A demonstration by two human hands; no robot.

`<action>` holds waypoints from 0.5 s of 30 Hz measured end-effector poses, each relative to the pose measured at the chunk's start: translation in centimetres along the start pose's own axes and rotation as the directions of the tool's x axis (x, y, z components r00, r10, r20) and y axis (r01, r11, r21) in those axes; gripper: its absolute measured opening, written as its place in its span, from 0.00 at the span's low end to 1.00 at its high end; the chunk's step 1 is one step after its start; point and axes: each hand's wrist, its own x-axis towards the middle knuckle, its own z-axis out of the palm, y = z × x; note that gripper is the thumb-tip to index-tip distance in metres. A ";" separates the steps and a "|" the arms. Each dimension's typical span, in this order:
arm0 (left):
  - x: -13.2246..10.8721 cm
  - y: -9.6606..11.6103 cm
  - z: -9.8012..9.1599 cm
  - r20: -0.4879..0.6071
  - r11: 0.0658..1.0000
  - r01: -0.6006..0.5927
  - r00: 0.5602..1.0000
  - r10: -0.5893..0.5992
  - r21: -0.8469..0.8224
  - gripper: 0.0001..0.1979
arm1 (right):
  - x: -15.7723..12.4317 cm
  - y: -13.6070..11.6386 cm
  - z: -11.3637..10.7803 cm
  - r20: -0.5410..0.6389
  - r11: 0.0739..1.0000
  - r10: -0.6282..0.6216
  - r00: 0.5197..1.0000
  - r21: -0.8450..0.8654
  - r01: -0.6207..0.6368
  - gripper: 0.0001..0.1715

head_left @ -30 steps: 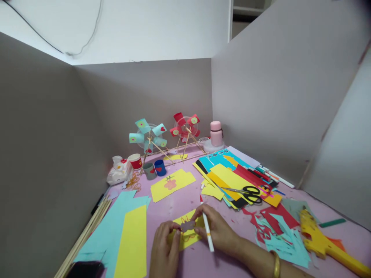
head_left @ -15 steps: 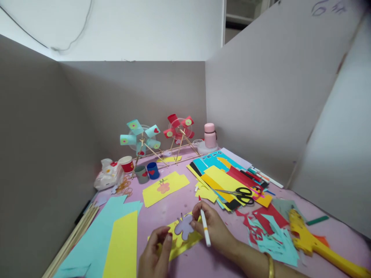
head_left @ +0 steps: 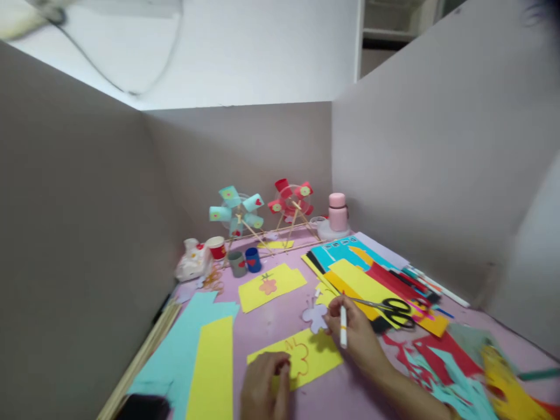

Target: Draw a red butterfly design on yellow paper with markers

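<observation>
Far left: a bundle of wooden sticks (head_left: 137, 364) lies along the edge of the pink worktop (head_left: 258, 324), beside pale blue paper (head_left: 181, 344).
Yellow strip: the long piece (head_left: 212, 373) overlaps the blue paper.
Back left: a white packet (head_left: 192, 261), a red and white paper cup (head_left: 216, 248) and a wheel with pale blue paper blades (head_left: 237, 212) on a stick frame.
Small cups: a grey one (head_left: 237, 264) and a blue one (head_left: 252, 260) stand side by side, red hearts on both.
Left hand: it (head_left: 265, 386) is over the left end of a yellow card (head_left: 322, 353), fingers curled towards the thumb; whether they grip the card I cannot tell.
Yellow card: flat on the worktop between the hands, bearing an orange lobed outline.
Lilac cut-out: the lobed paper piece (head_left: 314, 317) is above the card's far edge, pinched at its right side.
Right hand: its (head_left: 356, 333) fingers are clamped on the cut-out and also carry a white marker (head_left: 343, 331), red tip upward.
Right side: black-handled scissors (head_left: 397, 313) lie on stacked coloured paper (head_left: 359, 277); nearer are red and blue scraps (head_left: 450, 364) and a blurred yellow tool (head_left: 503, 382).
</observation>
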 end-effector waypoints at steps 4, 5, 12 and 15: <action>-1.0 0.0 1.3 0.063 0.983 -0.177 0.983 0.173 0.057 0.08 | 0.1 -0.4 2.5 0.149 1.000 -0.005 0.989 -0.018 0.008 0.11; -1.2 -0.2 1.6 0.077 0.975 -0.210 0.976 0.205 0.065 0.08 | 0.2 -0.7 3.7 0.205 1.000 -0.002 0.979 -0.024 0.007 0.10; -2.8 -3.1 4.6 0.096 0.939 -0.323 0.945 0.313 0.120 0.10 | 1.1 -1.9 14.2 0.457 0.990 0.093 0.885 -0.134 -0.035 0.14; -2.6 -4.0 5.4 0.099 0.931 -0.331 0.942 0.319 0.151 0.11 | 1.7 -1.1 18.0 0.485 0.974 0.175 0.857 -0.213 -0.079 0.12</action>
